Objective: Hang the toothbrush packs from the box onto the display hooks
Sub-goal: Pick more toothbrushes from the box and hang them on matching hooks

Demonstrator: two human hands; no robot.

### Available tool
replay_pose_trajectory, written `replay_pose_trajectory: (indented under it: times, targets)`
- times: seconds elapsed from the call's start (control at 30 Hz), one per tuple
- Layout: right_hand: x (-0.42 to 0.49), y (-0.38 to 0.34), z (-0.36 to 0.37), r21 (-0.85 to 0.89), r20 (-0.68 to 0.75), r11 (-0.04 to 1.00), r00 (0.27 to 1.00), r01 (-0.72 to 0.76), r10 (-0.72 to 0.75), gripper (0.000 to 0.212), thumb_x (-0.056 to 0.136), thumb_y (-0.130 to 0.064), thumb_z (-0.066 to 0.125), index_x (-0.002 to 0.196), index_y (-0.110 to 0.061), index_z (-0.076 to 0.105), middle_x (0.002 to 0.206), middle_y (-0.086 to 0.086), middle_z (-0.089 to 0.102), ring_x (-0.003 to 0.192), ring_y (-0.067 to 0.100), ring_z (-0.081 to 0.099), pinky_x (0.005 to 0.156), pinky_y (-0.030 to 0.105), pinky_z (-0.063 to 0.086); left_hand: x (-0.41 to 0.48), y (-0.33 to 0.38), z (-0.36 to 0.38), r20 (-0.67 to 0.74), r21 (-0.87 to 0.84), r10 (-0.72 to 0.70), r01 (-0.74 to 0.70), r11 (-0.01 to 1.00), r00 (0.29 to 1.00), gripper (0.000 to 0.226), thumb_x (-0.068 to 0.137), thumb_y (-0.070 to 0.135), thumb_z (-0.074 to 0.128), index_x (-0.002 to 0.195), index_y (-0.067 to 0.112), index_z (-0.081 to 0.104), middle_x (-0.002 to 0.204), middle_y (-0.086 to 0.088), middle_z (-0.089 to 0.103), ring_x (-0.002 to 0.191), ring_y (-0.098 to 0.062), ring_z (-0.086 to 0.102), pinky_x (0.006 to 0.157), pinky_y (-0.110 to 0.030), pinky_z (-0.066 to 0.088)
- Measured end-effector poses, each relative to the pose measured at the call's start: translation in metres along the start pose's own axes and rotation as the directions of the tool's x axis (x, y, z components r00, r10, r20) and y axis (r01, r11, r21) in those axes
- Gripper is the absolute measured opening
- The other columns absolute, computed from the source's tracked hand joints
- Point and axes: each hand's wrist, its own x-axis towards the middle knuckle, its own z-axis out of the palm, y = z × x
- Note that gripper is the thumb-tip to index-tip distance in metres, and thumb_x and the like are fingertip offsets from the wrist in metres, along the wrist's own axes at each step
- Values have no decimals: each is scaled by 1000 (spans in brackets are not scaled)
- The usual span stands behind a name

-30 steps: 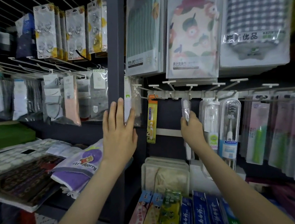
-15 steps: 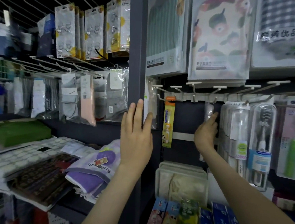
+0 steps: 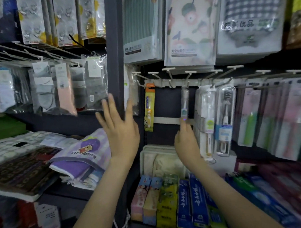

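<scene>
**Shop shelving — one slim pack at its hook**

Shelving fills the whole view. On the far left, bagged socks (image 3: 63, 88) hang on long wire pegs above a folded purple towel (image 3: 81, 155). The left hand (image 3: 118, 132) is up in front of the dark upright post (image 3: 114, 53); its fingers are spread and straight, and it holds nothing. Whether it actually touches the post I cannot tell.

Right of the post hangs an orange child's toothbrush pack (image 3: 149, 106). Next to it is the clear toothbrush pack (image 3: 184, 102), suspended from a white display hook (image 3: 187, 76) on the rail (image 3: 161, 83). The right hand (image 3: 186, 143) reaches up beneath it, and its extended fingertips (image 3: 183, 123) touch the pack's lower end. It is a light touch with no pinch and no curl round the pack.

The step looks like settling the pack. A gentle nudge should let it hang straight and sit well back on the hook, while a hard push could lift its hole off the tip.

The bulky electric toothbrush packs (image 3: 225, 117) hang just beside it on the right and crowd that side. Big towel packs (image 3: 189, 26) overhang the hooks from above, and toothpaste boxes (image 3: 185, 201) stand below. The supply box is not in view.
</scene>
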Motion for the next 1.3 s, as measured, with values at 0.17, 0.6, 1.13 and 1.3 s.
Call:
replay_pose_trajectory:
  times: [0.17,0.6,1.13,1.3]
  targets:
    - [-107,23,-63,8,124,998,990,68,-68,43,97,-5,44,140,-8,40,129,10,50,112,22,52,90,33,46,-103,92,-37,244,-358,45,47,933,969,41,90,8,55,131,8,52,136,-21,45,124,-35,41,103,-53,41]
    - [-420,260,-312,-357,258,775,742,-521,618,43,96,-10,48,139,-9,41,122,9,52,109,29,55,86,30,40,-342,332,-131,833,-547,536,356,758,139,39,102,32,39,141,27,36,135,8,44,108,-9,54,71,-21,47]
    - [-551,420,-346,-317,567,630,391,-709,725,51,94,-19,56,139,-1,39,131,20,49,118,36,46,94,38,38,-535,534,-125,836,-525,483,-124,842,-261,54,86,11,37,137,13,52,138,-12,53,129,-32,47,103,-40,41]
    - [-537,412,-304,-330,585,562,302,-758,752,46,92,-10,39,136,0,41,136,21,41,121,33,43,94,31,32,-526,532,-128,793,-569,520,-82,818,-318,68,88,10,54,149,1,24,156,-14,27,145,-25,22,119,-34,7]
